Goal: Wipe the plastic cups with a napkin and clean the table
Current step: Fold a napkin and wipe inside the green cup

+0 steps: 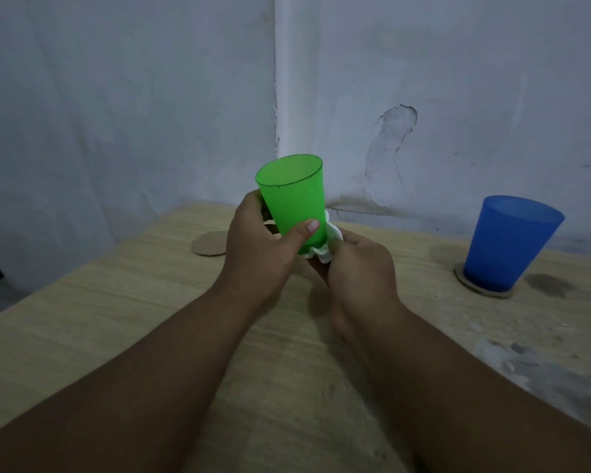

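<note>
The fingers of my left hand (pixel 256 247) wrap the green cup (pixel 294 199), holding it upright above the surface (pixel 116 336) so my right hand (pixel 359 268), pinching the bunched napkin (pixel 325 252), can rub around its base. The blue cup (pixel 505 244) stands on its cardboard coaster (pixel 485 292) off to the right, probably next.

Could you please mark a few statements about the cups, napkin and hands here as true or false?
1. The left hand holds the green cup. True.
2. The napkin is inside the green cup. False: the right hand holds it against the cup's base.
3. The blue cup stands on a coaster. True.
4. The blue cup is left of the green cup. False: it stands to its right.
</note>
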`<state>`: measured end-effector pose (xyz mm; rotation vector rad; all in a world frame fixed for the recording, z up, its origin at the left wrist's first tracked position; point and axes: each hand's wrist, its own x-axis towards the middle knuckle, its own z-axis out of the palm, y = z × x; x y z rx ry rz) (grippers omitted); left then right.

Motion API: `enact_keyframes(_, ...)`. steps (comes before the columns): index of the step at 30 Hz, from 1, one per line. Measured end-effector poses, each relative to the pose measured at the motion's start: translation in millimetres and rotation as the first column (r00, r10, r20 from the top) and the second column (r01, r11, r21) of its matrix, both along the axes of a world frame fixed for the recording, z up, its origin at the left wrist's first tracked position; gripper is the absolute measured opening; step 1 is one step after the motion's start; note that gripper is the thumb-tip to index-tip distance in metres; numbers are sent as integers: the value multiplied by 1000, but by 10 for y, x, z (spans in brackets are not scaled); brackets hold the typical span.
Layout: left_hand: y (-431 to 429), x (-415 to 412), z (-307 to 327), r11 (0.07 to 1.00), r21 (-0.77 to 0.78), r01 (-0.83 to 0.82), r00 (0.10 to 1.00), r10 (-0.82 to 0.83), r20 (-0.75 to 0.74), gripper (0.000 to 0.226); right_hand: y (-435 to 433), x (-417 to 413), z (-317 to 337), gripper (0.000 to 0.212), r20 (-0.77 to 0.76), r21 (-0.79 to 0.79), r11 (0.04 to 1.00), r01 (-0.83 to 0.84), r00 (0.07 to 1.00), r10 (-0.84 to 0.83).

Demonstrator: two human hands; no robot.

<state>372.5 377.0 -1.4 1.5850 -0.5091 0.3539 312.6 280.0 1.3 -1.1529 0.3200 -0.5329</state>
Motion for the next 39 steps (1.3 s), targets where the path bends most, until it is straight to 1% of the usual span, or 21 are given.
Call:
enact_keyframes(4, 15, 29, 12, 998, -30, -46, 999, 46, -13, 53, 124, -42, -38, 29, -12, -123, 991, 45, 999, -47)
enact_keyframes(6, 12, 40, 11, 997, -32, -64, 998, 64, -15, 53, 144, -62, -52, 31, -18, -154, 986, 61, 998, -64)
enact_keyframes(9, 18, 67, -1, 994, -60, -87, 996, 85, -24, 51, 154, -74, -62, 33, -36, -185, 982, 41, 998, -48)
enact_keyframes(12, 38, 95, 3, 992, -95, -78, 997, 75, -26, 44, 91, -76, -30, 32, -45, -188, 980, 71, 996, -81)
enact_keyframes(15, 49, 109, 15, 993, -111, -42, 999, 40, -18, 39, -98, -50, -22, 31, -48, -175, 971, 161, 984, -172)
enact_keyframes(17, 46, 102, 22, 991, -135, -3, 1000, 0, -18, 39, -198, -11, -47, 33, -65, -133, 975, 176, 980, -186)
enact_keyframes(19, 36, 88, 28, 990, -133, 39, 999, -40, -3, 39, -211, 36, -56, 35, -62, -4, 994, 111, 992, -111)
enact_keyframes(21, 22, 71, 32, 991, -108, 74, 997, -72, 20, 41, -182, 80, -45, 34, -24, 133, 991, 3, 1000, 0)
enact_keyframes(24, 5, 54, 39, 990, -92, 105, 994, -102, 38, 44, -189, 143, -50, 32, 65, 258, 948, -188, 982, 177)
enact_keyframes(27, 11, 60, 50, 991, -98, 89, 995, -85, 46, 47, -206, 167, -50, 31, 119, 355, 883, -306, 952, 282)
enact_keyframes(29, 17, 73, 54, 991, -101, 83, 996, -79, 43, 47, -202, 169, -50, 30, 124, 376, 860, -346, 938, 323)
enact_keyframes(33, 17, 63, 68, 994, -77, 75, 996, -70, 63, 51, -203, 153, -57, 27, 121, 352, 843, -406, 913, 389)
enact_keyframes(39, 49, 74, 73, 998, -32, 55, 995, -52, 83, 46, -197, 125, -76, 25, 33, 275, 857, -435, 895, 444)
